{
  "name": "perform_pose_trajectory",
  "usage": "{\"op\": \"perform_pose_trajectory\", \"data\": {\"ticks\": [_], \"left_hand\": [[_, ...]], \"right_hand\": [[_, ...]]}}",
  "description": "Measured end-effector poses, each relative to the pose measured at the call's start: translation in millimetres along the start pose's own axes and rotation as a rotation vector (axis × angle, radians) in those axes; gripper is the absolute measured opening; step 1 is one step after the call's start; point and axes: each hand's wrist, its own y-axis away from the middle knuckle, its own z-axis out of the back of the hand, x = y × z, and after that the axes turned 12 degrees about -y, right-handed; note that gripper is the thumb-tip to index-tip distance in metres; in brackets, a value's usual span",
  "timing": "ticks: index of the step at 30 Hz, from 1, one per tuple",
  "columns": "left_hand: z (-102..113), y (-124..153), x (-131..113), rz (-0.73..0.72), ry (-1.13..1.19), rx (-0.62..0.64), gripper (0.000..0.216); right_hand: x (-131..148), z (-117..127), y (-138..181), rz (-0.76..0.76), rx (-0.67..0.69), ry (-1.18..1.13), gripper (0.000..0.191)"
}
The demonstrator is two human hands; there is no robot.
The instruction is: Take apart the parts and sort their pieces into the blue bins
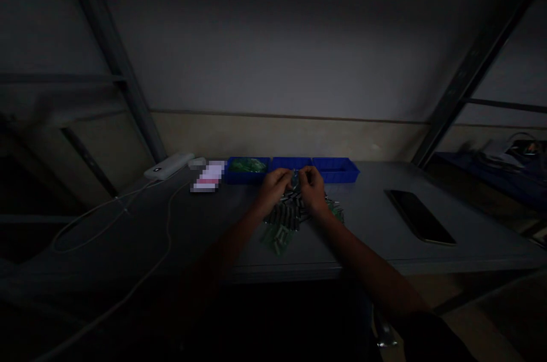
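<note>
Silvery pieces (285, 216) are lying near our left hand (272, 186) and right hand (313, 188), both gripping a small item (294, 179); we're risking dim-light fumbling.

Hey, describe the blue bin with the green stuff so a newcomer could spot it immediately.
Find the table against the wall. Along its back edge, three blue bins stand in a row. Facing the wall, take the leftmost bin, the only one showing green contents.
</note>
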Motion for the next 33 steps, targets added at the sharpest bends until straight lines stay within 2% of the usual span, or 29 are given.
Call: {"op": "perform_pose_trajectory", "data": {"ticks": [3, 5, 14, 23, 33], "left_hand": [[2.7, 1.0, 2.2, 0.062, 0.09, 0.112, 0.015], [3.2, 2.3, 0.8, 0.038, 0.085, 0.139, 0.016], [1.8, 6.2, -11.7, -0.213, -0.248, -0.005, 0.004], [5.9, 4.5, -8.4, -0.32, -0.368, 0.089, 0.011], [-2.9, 3.2, -3.2, -0.287, -0.169, -0.016, 0.005]], "right_hand": [[-2.5, 3.7, -4.6, -0.061, -0.036, -0.067, 0.02], [-3.8, 4.8, -6.3, -0.088, -0.045, -0.091, 0.02], [-1.2, -0.6, -1.6, -0.109, 0.031, -0.027, 0.017], [14.8, 13.7, -13.6, -0.179, 0.266, -0.127, 0.021], [13.0, 4.4, -10.9, -0.153, 0.126, -0.21, 0.023]]}}
